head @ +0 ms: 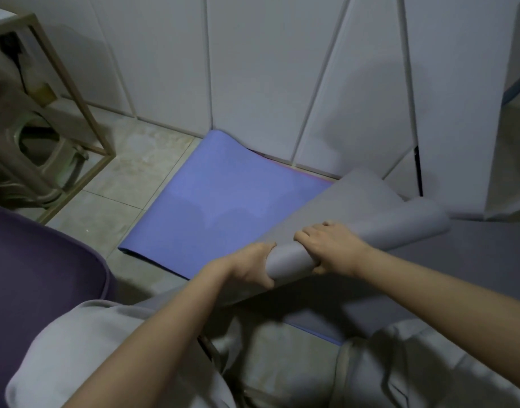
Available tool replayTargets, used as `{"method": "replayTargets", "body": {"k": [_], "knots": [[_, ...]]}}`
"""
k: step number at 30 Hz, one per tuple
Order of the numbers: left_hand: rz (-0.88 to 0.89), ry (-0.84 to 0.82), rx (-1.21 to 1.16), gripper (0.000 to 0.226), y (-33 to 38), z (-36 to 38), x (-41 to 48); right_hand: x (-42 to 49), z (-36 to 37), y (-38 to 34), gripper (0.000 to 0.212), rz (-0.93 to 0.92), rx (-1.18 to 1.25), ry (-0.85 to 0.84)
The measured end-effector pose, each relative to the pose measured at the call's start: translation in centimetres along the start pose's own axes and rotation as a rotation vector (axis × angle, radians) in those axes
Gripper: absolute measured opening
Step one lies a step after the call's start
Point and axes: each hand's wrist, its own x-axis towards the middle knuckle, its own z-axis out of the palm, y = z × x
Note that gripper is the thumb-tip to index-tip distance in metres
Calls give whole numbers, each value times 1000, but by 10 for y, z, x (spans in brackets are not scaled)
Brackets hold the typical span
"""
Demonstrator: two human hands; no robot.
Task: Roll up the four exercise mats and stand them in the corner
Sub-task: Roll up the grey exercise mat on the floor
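I am gripping the rolled near end of the grey mat (359, 207) with both hands. My left hand (247, 267) is cupping the left end of the roll, fingers curled against it. My right hand (331, 245) is clasping the roll just beside it, fingers wrapping over the top and thumb tucking in below. The two hands are holding the roll lifted a little off the floor. From there the grey mat is running away to my right and forward, and its far end is curling upward close to the white panelled wall (253, 69).

Under it, the blue mat (223, 195) is lying flat on the tiled floor (129, 178), its far edge touching the foot of the wall. A thin pink edge (311, 175) is showing along that far side; I cannot tell what it belongs to.

My knees in grey trousers (282, 369) are filling the bottom of the view. A dark purple cushion (32, 275) is sitting to my left. Farther off on that side, a beige frame (76, 92) is standing over a plastic stool (32, 148).
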Motion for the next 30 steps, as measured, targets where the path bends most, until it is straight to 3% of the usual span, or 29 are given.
{"method": "replayTargets", "body": {"k": [3,6,15,18,21,25,30], "knots": [[4,-180,-9,59,0,-4,6,-6,6,-3,57,0,23,-15],[-42,-176,96,62,1,2,9,-6,10,-4,59,8,96,-104],[-64,408,487,56,11,41,-9,10,-1,9,60,41,382,-346],[-18,514,586,58,10,45,-12,13,-6,15,57,48,457,-397],[-18,421,490,54,6,39,-8,13,-5,14,56,58,434,-393],[-3,308,255,52,3,24,-3,4,1,8,63,22,198,-163],[18,-66,42,58,3,-4,6,-11,11,9,67,2,110,14]]}}
